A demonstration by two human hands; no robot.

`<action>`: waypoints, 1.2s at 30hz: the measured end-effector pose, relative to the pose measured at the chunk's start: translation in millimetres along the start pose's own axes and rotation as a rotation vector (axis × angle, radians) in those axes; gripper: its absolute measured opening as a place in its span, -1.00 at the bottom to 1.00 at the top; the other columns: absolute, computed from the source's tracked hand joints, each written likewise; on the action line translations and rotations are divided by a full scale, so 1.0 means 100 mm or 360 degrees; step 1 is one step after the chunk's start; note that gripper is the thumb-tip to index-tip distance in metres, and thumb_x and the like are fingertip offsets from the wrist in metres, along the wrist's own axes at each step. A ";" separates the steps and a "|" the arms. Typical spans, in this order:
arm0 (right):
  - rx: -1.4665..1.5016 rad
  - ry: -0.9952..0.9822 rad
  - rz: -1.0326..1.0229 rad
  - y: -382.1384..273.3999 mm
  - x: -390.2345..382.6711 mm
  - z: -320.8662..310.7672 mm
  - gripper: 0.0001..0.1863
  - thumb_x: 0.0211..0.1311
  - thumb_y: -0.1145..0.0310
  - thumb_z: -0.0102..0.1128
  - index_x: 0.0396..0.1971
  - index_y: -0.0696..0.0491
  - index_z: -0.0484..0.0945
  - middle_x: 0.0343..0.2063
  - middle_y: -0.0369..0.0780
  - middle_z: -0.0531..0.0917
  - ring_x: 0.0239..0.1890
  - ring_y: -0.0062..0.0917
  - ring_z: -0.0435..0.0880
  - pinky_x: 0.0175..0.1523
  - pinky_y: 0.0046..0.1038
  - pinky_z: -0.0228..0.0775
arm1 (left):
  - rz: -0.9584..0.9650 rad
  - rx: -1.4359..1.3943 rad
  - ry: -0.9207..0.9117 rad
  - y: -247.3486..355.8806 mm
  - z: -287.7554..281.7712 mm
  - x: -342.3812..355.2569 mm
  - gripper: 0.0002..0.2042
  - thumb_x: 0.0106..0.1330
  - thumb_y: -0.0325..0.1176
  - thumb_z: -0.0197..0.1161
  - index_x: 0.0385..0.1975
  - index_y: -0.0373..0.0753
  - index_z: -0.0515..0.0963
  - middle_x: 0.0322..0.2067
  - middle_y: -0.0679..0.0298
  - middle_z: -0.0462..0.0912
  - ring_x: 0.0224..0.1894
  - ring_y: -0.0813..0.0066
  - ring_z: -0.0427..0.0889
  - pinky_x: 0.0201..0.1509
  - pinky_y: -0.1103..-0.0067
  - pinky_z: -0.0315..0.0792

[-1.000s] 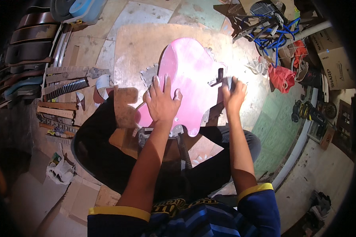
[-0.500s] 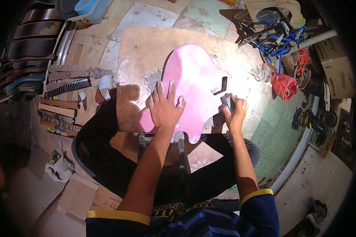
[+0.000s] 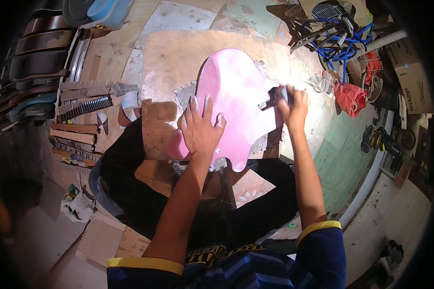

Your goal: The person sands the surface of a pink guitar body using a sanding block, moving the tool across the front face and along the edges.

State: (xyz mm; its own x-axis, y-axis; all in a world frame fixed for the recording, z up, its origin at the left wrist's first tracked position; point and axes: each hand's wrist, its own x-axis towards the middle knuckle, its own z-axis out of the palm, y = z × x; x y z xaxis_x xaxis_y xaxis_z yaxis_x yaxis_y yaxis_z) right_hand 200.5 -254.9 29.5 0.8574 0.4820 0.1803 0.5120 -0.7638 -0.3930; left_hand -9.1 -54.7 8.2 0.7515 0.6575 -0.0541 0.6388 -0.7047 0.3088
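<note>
A pink guitar body with a dusty white sheen lies flat on a wooden board in front of me. Spread over its left part, my left hand rests palm down, whitish dust on the fingertips. My right hand grips a small dark sanding block at the body's right edge, beside the slot cut there. Hand and shadow partly cover that slot. The block's underside is hidden. Jagged-edged grey pieces stick out from under the body.
Guitar necks lie in rows on the left, below a stack of curved dark parts. A blue tub stands far left. Blue cables, a red bag and cartons crowd the right. My bent legs flank the board.
My right hand has moved up and slightly right along the body's edge with the sanding block, now beside the slot. My left hand stays on the body.
</note>
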 end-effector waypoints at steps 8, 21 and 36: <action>0.0011 -0.0205 -0.0114 0.07 -0.55 -0.12 -0.40 -0.11 0.36 0.50 0.08 0.05 0.67 -0.12 -0.05 0.58 -0.01 -0.07 0.52 0.16 -0.11 0.38 | -0.0001 -0.0013 -0.0019 -0.01 -0.01 0.02 -0.37 0.36 0.08 0.20 0.43 0.08 0.43 0.41 -0.06 0.34 0.37 0.03 0.39 0.42 0.10 0.19; 0.0014 -0.0392 -0.0373 0.14 -0.31 -0.29 -0.41 -0.02 0.48 0.46 0.14 -0.08 0.68 0.06 -0.05 0.61 0.12 -0.07 0.52 0.25 -0.10 0.36 | -0.0018 -0.0007 -0.0056 0.00 0.00 -0.01 -0.36 0.37 0.07 0.21 0.45 0.07 0.40 0.42 -0.07 0.32 0.39 0.01 0.36 0.45 0.08 0.16; 0.0086 -0.0175 -0.0167 0.08 0.21 -0.10 -0.43 -0.05 0.48 0.43 0.10 -0.02 0.68 -0.03 -0.06 0.62 0.06 -0.07 0.51 0.23 -0.14 0.35 | 0.0005 0.0003 -0.0027 0.01 0.02 0.00 -0.36 0.35 0.08 0.21 0.44 0.07 0.41 0.40 -0.07 0.34 0.37 0.05 0.39 0.43 0.10 0.20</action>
State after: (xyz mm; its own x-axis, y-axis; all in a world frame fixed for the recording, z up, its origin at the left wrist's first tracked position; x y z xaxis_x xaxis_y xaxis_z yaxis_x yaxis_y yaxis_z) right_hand 223.0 -254.8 39.7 0.7871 0.6042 0.1244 0.5924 -0.6840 -0.4258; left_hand -8.0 -56.3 6.4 0.7561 0.6508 -0.0691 0.6368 -0.7072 0.3073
